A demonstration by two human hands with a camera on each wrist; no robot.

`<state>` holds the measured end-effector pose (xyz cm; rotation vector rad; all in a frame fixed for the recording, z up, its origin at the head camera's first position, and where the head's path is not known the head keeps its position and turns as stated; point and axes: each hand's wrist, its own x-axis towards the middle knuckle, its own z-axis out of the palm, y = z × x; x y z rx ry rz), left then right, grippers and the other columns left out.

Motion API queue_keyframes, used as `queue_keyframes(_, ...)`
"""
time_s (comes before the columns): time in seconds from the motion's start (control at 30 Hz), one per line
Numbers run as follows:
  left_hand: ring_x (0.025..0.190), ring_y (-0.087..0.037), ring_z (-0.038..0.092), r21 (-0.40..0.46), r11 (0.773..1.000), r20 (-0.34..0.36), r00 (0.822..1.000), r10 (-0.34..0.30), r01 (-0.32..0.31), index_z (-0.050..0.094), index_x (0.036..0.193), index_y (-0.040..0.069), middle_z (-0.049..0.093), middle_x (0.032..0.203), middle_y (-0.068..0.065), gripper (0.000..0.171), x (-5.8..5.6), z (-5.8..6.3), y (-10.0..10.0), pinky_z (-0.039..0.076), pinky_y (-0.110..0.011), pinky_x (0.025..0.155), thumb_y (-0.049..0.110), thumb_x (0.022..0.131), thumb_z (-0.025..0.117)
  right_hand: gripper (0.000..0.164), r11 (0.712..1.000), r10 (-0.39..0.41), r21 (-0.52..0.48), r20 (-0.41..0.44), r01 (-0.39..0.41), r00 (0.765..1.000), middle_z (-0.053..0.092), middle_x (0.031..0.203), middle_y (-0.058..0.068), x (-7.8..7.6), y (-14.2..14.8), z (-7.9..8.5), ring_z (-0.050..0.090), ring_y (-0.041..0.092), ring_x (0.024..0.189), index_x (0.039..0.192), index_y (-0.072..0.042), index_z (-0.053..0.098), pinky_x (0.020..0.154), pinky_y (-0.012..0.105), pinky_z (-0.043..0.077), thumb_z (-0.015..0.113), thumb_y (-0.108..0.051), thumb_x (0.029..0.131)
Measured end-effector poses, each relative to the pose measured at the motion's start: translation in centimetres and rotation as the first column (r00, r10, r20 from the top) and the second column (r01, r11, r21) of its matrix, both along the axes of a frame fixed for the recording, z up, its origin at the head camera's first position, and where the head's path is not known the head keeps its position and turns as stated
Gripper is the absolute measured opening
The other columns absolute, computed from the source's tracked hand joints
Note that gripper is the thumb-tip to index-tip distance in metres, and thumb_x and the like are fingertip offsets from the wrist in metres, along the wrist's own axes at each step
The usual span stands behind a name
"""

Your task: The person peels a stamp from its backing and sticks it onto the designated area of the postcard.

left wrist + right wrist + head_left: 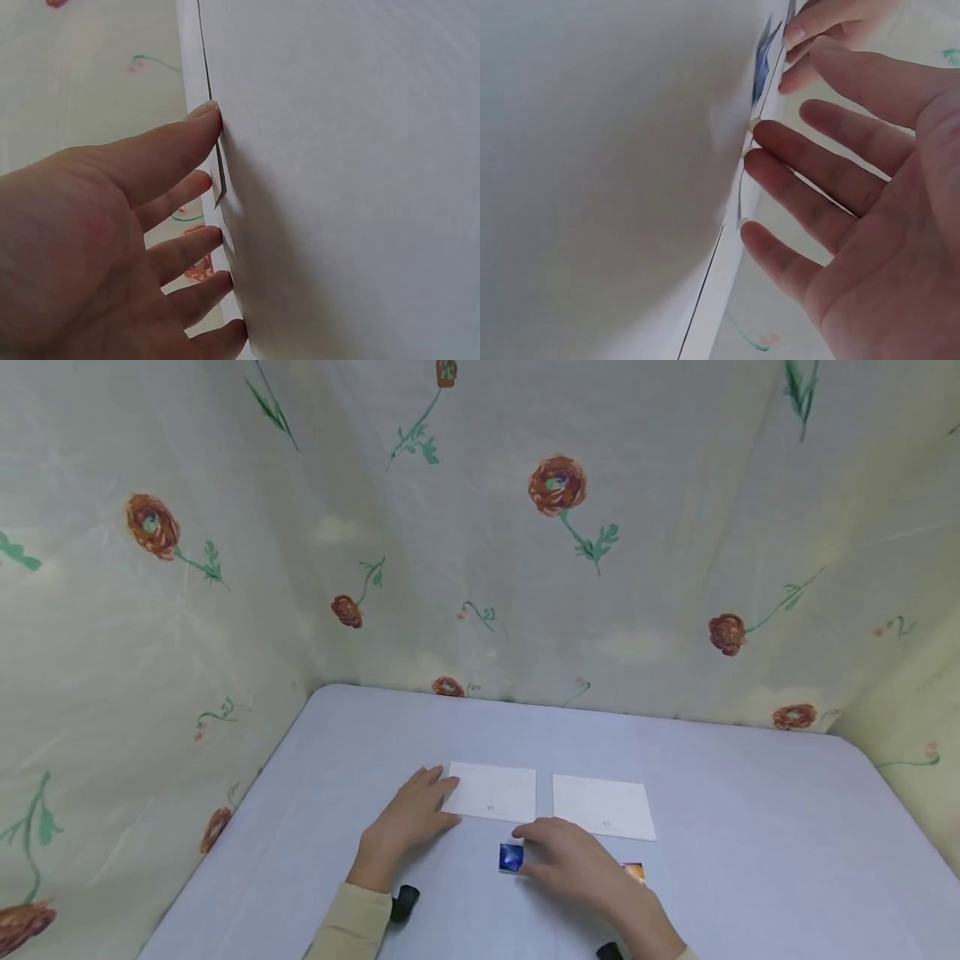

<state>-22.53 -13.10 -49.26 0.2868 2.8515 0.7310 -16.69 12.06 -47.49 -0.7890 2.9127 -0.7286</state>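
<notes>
Two blank white cards lie side by side on the table, a left card [491, 793] and a right card [603, 806]. My left hand [411, 822] rests at the left card's left edge, its fingers spread; in the left wrist view the thumb [176, 150] touches that edge. Below the gap between the cards is a small dark blue square [511, 857]. Close beside it my right hand [566, 860] has its fingers extended, and the right wrist view shows the fingertips down at the table with nothing gripped. An orange and purple square [634, 872] is partly hidden behind the right hand.
The pale table [360, 735] has rounded far corners. A cream curtain [480, 543] with red-brown flowers hangs behind it and along both sides. Black wrist-camera parts [405, 903] show at the wrists.
</notes>
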Motion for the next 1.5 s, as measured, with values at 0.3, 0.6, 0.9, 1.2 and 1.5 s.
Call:
queue_keyframes(0.3, 0.153, -0.035, 0.023, -0.013, 1.000, -0.012, 1.000, 0.002, -0.002, 0.051, 0.146, 0.016, 0.034, 0.161, -0.011, 0.059, 0.1, 0.4, 0.4, 0.025, -0.053, 0.122, 0.031, 0.092, 0.070, 0.028, 0.995, -0.008, 0.094, -0.026, 0.011, 1.000, 0.070, 0.097, -0.005, -0.5, -1.0, 0.1, 0.064, 0.014, 0.091, 0.106, -0.014, 0.075, 0.086, 0.038, 0.053, 0.079, -0.025, 0.080)
queue_keyframes(0.6, 0.152, -0.035, 0.025, -0.040, 0.999, -0.023, 1.000, 0.005, -0.006, 0.051, 0.146, 0.016, 0.035, 0.161, -0.011, 0.059, 0.3, 0.1, 0.2, 0.026, -0.053, 0.121, 0.032, 0.092, 0.070, 0.035, 0.984, -0.013, 0.178, -0.032, 0.018, 0.999, 0.062, 0.091, -0.006, -0.6, -2.1, -0.3, 0.050, 0.009, 0.077, 0.093, -0.013, 0.079, 0.068, 0.028, 0.045, 0.084, -0.039, 0.071)
queue_keyframes(0.9, 0.151, -0.035, 0.027, -0.059, 0.998, -0.035, 0.999, 0.000, -0.002, 0.052, 0.145, 0.016, 0.037, 0.160, -0.011, 0.059, 0.4, 0.1, 0.2, 0.027, -0.053, 0.121, 0.033, 0.092, 0.070, 0.039, 0.966, -0.062, 0.244, -0.080, 0.080, 0.995, 0.064, 0.095, -0.003, 0.0, -2.8, -0.5, 0.051, 0.011, 0.080, 0.094, -0.012, 0.078, 0.073, 0.033, 0.048, 0.084, -0.044, 0.074)
queue_keyframes(1.2, 0.152, -0.035, 0.027, -0.081, 0.997, -0.041, 0.999, -0.008, 0.004, 0.052, 0.145, 0.016, 0.036, 0.160, -0.011, 0.059, 0.1, 0.2, 0.2, 0.026, -0.053, 0.121, 0.034, 0.092, 0.069, 0.033, 0.965, -0.056, 0.249, -0.102, 0.080, 0.993, 0.065, 0.094, -0.003, 0.0, -3.1, -0.1, 0.051, 0.010, 0.079, 0.094, -0.011, 0.077, 0.067, 0.029, 0.045, 0.083, -0.039, 0.076)
queue_keyframes(1.5, 0.152, -0.035, 0.026, -0.064, 0.998, -0.038, 0.999, -0.001, -0.001, 0.052, 0.145, 0.016, 0.036, 0.160, -0.011, 0.058, 0.2, 0.1, 0.2, 0.025, -0.053, 0.121, 0.033, 0.092, 0.069, 0.027, 0.968, -0.034, 0.245, -0.104, 0.059, 0.994, 0.063, 0.092, -0.004, 0.0, -2.9, -0.4, 0.048, 0.009, 0.076, 0.094, -0.012, 0.077, 0.064, 0.026, 0.043, 0.079, -0.035, 0.081)
